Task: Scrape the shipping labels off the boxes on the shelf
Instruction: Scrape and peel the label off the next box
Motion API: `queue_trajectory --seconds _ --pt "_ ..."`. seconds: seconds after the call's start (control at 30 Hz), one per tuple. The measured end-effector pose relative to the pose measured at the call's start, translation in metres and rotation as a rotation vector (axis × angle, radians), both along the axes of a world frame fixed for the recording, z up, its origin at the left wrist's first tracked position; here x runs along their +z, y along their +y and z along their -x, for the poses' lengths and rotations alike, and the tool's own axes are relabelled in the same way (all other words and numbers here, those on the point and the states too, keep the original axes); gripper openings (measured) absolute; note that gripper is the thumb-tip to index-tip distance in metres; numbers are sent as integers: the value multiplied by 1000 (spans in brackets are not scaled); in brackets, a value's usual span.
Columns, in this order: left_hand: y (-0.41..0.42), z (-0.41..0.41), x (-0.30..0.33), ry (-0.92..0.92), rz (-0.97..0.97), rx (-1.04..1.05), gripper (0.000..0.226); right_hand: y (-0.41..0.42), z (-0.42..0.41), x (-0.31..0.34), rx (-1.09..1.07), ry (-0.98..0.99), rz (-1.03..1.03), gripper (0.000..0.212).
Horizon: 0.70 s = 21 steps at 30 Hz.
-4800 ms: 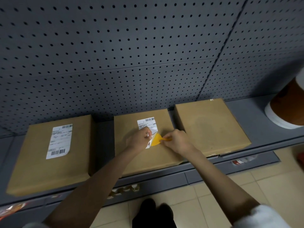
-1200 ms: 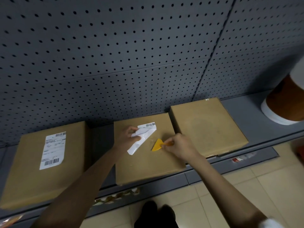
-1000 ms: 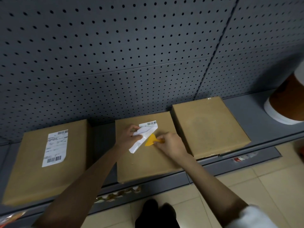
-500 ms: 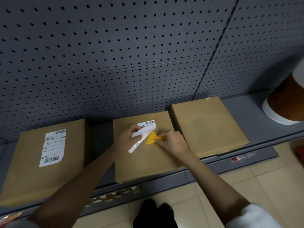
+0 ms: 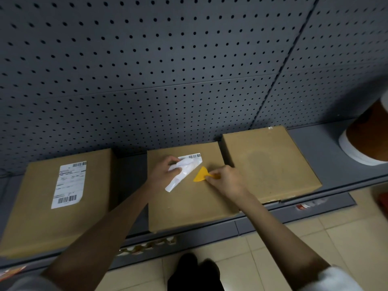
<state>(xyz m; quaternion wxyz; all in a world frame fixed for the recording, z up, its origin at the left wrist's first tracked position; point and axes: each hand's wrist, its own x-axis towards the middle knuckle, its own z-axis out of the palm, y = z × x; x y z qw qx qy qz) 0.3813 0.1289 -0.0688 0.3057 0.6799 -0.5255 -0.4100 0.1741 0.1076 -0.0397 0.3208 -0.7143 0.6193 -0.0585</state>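
Observation:
Three flat cardboard boxes lie on a grey shelf (image 5: 327,143). On the middle box (image 5: 189,204), a white shipping label (image 5: 184,169) is peeled up and crumpled; only its barcode end still lies flat near the box's far edge. My left hand (image 5: 162,173) pinches the loose part of the label. My right hand (image 5: 225,181) grips a small yellow scraper (image 5: 201,175), blade pointing left, just right of the lifted label. The left box (image 5: 42,206) carries a flat, whole label (image 5: 69,183). The right box (image 5: 270,162) has a bare top.
A grey pegboard wall (image 5: 168,70) rises right behind the boxes. A brown and white round container (image 5: 369,141) stands on the shelf at the far right. Beige floor tiles (image 5: 346,238) and my dark shoes (image 5: 195,274) lie below the shelf edge.
Since 4.8 s ago most of the middle label has come off the box and bunched in my left hand. Over the last second the scraper moved in under the label, then back slightly right.

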Motion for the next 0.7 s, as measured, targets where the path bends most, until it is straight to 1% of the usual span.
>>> queue_trajectory --seconds 0.07,0.17,0.3,0.4,0.53,0.7 --pt "-1 1 -2 -28 18 16 21 2 -8 -1 6 -20 22 31" --pt "-3 1 0 -3 30 34 21 1 -16 1 7 -44 26 31" --pt "0 0 1 8 32 19 12 -2 -1 4 -5 -12 2 31" --pt "0 -1 1 11 22 21 13 -2 -3 4 3 0 19 31" --pt "-2 -1 3 53 8 23 11 -3 -15 1 -11 -48 42 31" --pt "1 -2 0 67 6 42 10 -1 3 0 -14 -12 18 30"
